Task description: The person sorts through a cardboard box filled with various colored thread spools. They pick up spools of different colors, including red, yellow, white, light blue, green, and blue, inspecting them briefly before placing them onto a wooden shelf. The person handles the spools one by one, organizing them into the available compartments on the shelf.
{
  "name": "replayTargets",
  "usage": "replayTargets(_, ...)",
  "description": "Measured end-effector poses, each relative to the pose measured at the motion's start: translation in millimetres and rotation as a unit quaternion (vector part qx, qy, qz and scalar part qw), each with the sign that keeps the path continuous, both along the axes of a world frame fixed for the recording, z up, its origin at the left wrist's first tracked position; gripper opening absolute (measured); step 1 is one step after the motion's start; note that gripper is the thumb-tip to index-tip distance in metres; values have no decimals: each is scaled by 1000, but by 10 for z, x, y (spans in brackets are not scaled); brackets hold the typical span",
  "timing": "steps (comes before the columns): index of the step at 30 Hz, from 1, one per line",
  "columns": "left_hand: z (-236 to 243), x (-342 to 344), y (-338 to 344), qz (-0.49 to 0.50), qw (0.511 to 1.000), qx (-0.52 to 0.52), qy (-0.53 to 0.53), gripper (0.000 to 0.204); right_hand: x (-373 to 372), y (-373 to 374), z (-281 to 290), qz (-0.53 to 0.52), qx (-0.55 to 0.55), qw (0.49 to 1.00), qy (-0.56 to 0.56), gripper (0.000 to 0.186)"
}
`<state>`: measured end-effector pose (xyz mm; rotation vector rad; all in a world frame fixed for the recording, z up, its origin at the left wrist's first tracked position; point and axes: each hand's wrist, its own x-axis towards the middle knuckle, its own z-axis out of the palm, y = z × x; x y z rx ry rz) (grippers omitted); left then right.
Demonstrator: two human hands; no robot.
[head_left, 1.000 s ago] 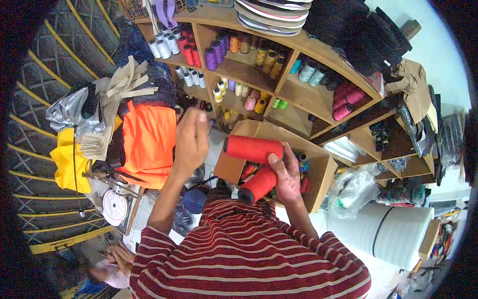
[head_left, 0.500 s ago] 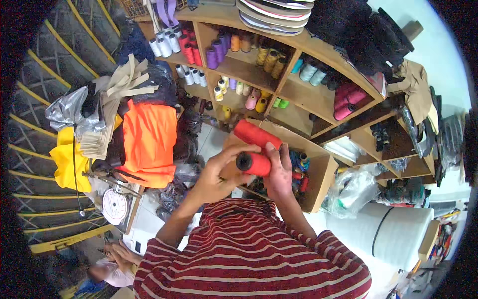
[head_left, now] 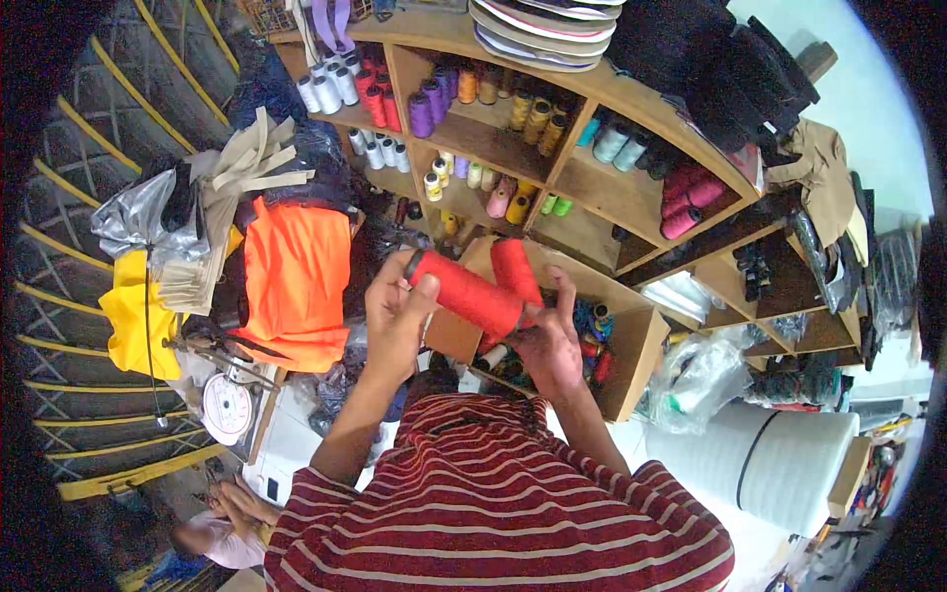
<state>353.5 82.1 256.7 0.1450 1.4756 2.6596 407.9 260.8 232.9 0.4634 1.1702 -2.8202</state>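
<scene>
Two red thread spools are up in front of my chest. The nearer red thread spool (head_left: 464,293) slants down to the right, its dark rim by my left hand (head_left: 395,311), whose thumb and fingers close round that end. At its lower right end are the fingertips of my right hand (head_left: 550,340). Behind it, the other red thread spool (head_left: 515,268) stands tilted in my right hand, its lower part hidden by the nearer spool and my fingers. Below both hands is an open cardboard box (head_left: 631,370) with several loose spools of mixed colours.
A wooden shelf (head_left: 464,128) of coloured thread spools curves across the back. Orange fabric (head_left: 296,281) lies at the left, near a white round disc (head_left: 227,407). Clear plastic bags (head_left: 695,380) and a large white roll (head_left: 799,464) are at the right. Another person (head_left: 232,523) is at the lower left.
My left hand has moved left and turned the nearer spool lengthwise across my view. The other spool has swung more upright in my right hand.
</scene>
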Motion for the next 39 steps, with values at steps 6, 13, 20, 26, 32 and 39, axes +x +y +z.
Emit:
replayTargets(6,-41,-33,-12,7,999,-37,38,28,2,54,22,56,304,943,122,39)
replayTargets(13,-12,28,22,30,989,-110,98,38,-33,117,98,52,386,912,127,46)
replayTargets(20,455,-107,-170,9,867,-369,334,34,-11,171,73,23,508,832,222,48)
replayTargets(26,562,-162,-151,-93,840,-399,355,17,21,157,1,40,501,837,218,53)
replayTargets(32,611,-137,-118,-74,827,-452,328,7,19,128,80,21,576,780,244,54)
replayTargets(39,566,-260,-82,27,829,-438,348,6,-12,144,148,35,593,775,214,50)
